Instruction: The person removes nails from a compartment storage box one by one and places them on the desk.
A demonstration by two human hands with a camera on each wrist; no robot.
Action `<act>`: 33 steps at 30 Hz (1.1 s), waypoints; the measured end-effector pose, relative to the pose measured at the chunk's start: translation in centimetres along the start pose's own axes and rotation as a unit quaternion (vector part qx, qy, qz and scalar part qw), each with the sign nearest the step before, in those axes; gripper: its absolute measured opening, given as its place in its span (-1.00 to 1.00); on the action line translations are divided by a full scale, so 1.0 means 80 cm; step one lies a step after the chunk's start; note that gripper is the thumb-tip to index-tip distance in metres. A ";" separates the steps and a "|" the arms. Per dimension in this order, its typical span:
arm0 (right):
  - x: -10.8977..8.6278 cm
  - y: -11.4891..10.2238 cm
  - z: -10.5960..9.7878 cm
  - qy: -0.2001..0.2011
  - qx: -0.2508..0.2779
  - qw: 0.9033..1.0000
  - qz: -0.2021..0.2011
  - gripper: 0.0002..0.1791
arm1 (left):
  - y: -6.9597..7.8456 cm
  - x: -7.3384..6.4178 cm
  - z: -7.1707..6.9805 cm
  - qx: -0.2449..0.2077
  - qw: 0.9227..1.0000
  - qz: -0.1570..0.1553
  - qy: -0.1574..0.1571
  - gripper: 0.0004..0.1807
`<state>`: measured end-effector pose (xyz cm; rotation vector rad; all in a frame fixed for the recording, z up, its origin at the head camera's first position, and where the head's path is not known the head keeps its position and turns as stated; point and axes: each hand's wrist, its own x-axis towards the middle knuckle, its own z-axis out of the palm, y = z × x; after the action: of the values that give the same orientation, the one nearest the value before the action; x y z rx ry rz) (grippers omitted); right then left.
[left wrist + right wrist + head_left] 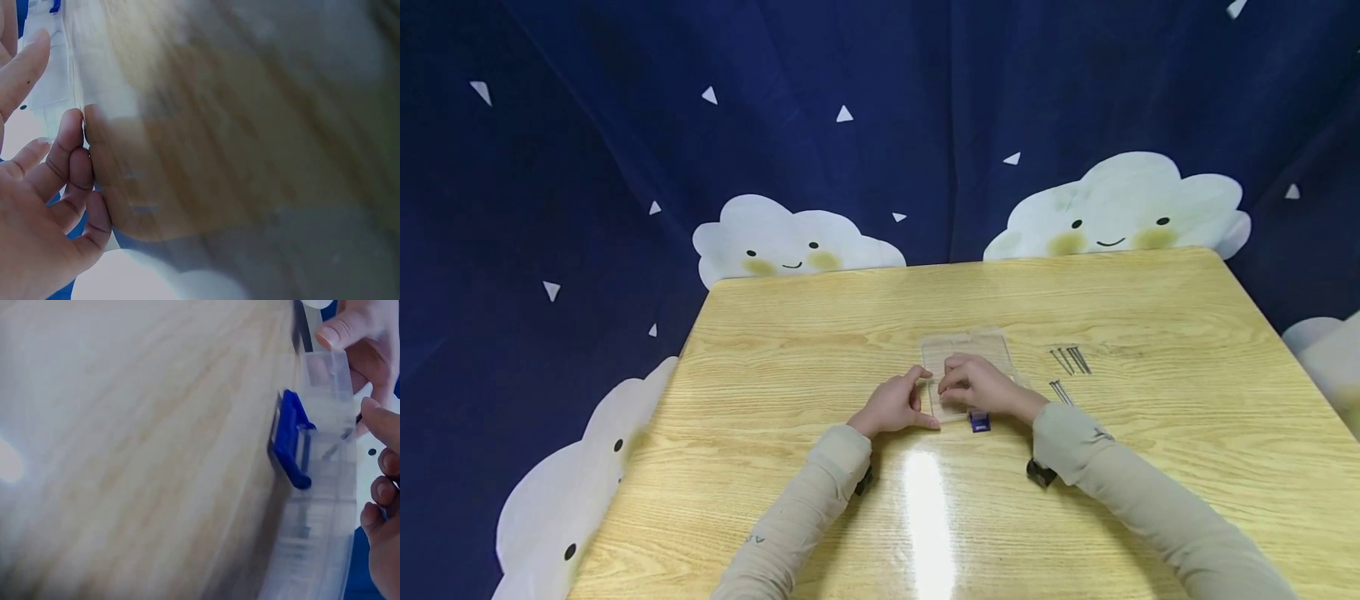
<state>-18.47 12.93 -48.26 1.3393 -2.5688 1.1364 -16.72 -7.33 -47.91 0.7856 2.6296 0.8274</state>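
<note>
A clear plastic box [955, 410] lies on the table with its transparent lid [968, 343] folded back toward the far side. The blue latch [292, 440] is on the near side of the box. At the box's left end, my left hand [895, 404] has thumb and fingers spread, with fingertips against the table and the box's edge. Over the box, my right hand [977, 385] curls its fingers and appears to pinch a thin dark nail [359, 418], mostly hidden by the fingertips. Another slim dark shape inside the box is blurred.
Several long thin nails [1077, 360] lie in a loose row to the right of the box. Nearer the right wrist are more nails [1060, 392], partly covered by the sleeve. A dark blue curtain [951, 125] with clouds hangs behind the wooden table [760, 358].
</note>
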 end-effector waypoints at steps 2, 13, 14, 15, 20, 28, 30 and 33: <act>-0.001 0.000 -0.004 0.005 0.004 1.000 0.008 -0.95 | 0.000 0.001 -0.001 -0.003 1.000 -0.002 -0.002 -0.19; -0.009 0.005 -0.019 0.046 0.046 0.996 0.065 -0.93 | -0.002 0.002 -0.003 -0.015 1.000 -0.007 -0.009 -0.19; -0.010 0.006 -0.020 0.049 0.052 0.995 0.071 -0.93 | -0.001 0.002 -0.003 -0.017 1.000 -0.007 -0.010 -0.19; -0.011 0.006 -0.021 0.052 0.057 0.994 0.077 -0.93 | -0.001 0.002 -0.003 -0.019 1.000 -0.007 -0.010 -0.19; -0.015 0.010 -0.025 0.070 0.077 0.990 0.095 -0.95 | 0.000 0.001 -0.002 -0.020 1.000 -0.012 -0.012 -0.19; -0.021 0.015 -0.028 0.106 0.090 0.986 0.096 -0.96 | 0.003 0.000 -0.005 -0.023 0.999 -0.015 -0.018 -0.20; -0.023 0.016 -0.029 0.113 0.096 0.983 0.104 -0.97 | 0.002 -0.001 -0.005 -0.024 0.999 -0.015 -0.019 -0.20; -0.026 0.017 -0.031 0.123 0.115 0.978 0.127 -0.95 | 0.002 -0.001 -0.004 -0.024 0.999 -0.014 -0.018 -0.20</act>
<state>-18.87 16.45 -47.97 0.8467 -2.5368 1.5702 -16.72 -7.38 -47.58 0.7416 2.5746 0.8570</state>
